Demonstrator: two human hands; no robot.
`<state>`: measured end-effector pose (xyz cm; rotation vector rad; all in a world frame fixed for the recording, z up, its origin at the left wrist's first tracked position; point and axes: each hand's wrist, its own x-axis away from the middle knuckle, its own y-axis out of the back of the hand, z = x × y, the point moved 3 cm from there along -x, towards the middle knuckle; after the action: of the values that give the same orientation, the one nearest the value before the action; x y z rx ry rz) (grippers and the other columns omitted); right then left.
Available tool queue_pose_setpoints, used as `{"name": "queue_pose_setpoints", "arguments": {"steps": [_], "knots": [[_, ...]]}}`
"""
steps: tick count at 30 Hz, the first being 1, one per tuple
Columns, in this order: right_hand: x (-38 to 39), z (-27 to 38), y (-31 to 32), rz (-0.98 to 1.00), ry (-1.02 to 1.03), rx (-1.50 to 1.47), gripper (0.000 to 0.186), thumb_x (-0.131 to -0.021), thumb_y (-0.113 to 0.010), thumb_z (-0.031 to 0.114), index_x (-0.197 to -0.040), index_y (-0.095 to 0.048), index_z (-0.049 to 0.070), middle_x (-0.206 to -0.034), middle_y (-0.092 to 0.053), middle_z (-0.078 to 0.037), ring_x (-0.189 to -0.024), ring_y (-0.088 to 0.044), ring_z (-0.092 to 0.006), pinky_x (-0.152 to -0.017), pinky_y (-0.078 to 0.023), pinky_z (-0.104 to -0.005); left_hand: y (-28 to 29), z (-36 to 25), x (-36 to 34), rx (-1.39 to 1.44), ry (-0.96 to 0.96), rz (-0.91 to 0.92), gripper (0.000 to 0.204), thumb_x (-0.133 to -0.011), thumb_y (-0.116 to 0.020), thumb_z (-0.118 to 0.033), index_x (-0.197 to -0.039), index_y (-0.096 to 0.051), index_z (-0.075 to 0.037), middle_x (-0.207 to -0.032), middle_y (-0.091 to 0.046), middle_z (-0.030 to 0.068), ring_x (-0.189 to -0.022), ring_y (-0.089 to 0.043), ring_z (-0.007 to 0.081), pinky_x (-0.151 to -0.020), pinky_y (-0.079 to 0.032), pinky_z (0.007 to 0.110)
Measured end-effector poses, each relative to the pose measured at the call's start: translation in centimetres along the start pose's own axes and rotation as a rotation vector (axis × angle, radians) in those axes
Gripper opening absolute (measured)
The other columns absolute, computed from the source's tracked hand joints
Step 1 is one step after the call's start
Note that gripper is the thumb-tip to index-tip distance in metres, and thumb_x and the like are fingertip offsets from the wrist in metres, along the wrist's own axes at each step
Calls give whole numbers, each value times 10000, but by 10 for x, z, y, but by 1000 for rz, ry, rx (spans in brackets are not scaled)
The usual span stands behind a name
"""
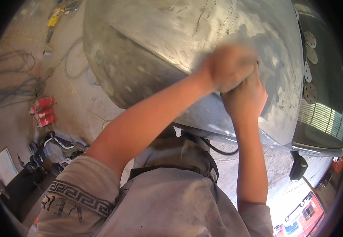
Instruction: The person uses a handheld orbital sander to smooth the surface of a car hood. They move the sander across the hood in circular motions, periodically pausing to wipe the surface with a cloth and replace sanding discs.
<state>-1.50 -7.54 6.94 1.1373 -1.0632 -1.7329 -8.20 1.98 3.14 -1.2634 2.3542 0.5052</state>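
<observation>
Both of my arms reach over a car hood (147, 27) whose surface is dull grey, sanded in patches, with darker blotches. My left hand (232, 67) is curled and smeared by motion, low over the hood. Pressed close beside it is my right hand (247, 94), its fingers wrapped round something. The hands cover whatever they hold, so its kind cannot be made out. A black hose (222, 152) loops below the hood's near edge, and my right forearm hides where it leads.
Several round sanding discs (310, 55) with holes lie along the windshield's (321, 114) lower edge. A side mirror (298, 166) sticks out at the right. On the floor at left are red cylinders (45, 112), coiled cables (15, 93) and a motorbike (55, 148).
</observation>
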Motion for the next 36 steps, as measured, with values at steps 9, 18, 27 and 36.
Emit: {"name": "queue_pose_setpoints", "arguments": {"steps": [9,18,27,36], "knots": [[-16,0,-9,125,-62,27,376,-857,-826,220,-1167,-684,61,-1190,-729,-144,-881,-765,-410,-719,-616,-490,9,7,-12,67,152,25,347,-938,-517,-131,-1052,-793,46,-914,-804,144,-858,-757,212,-842,-607,350],[-26,-21,-11,85,-4,17,348,-823,-844,200,-1119,-708,79,-1174,-750,-121,-823,-766,-398,-659,-614,-463,-1,7,-24,105,224,24,349,-948,-516,-146,-1033,-783,61,-912,-797,164,-863,-751,227,-844,-599,366],[-6,-44,4,113,87,-33,341,-814,-840,176,-1101,-689,71,-1115,-750,-124,-857,-759,-382,-690,-612,-448,-30,8,-7,96,113,-9,330,-964,-486,-125,-1031,-758,48,-882,-763,125,-849,-709,189,-810,-578,343],[-3,-22,-2,28,119,-68,153,-799,-782,119,-880,-701,17,-1058,-737,-139,-775,-763,-355,-616,-618,-464,-11,0,12,135,161,58,361,-964,-470,-102,-1081,-755,88,-1005,-777,120,-937,-692,183,-885,-563,319]]}}
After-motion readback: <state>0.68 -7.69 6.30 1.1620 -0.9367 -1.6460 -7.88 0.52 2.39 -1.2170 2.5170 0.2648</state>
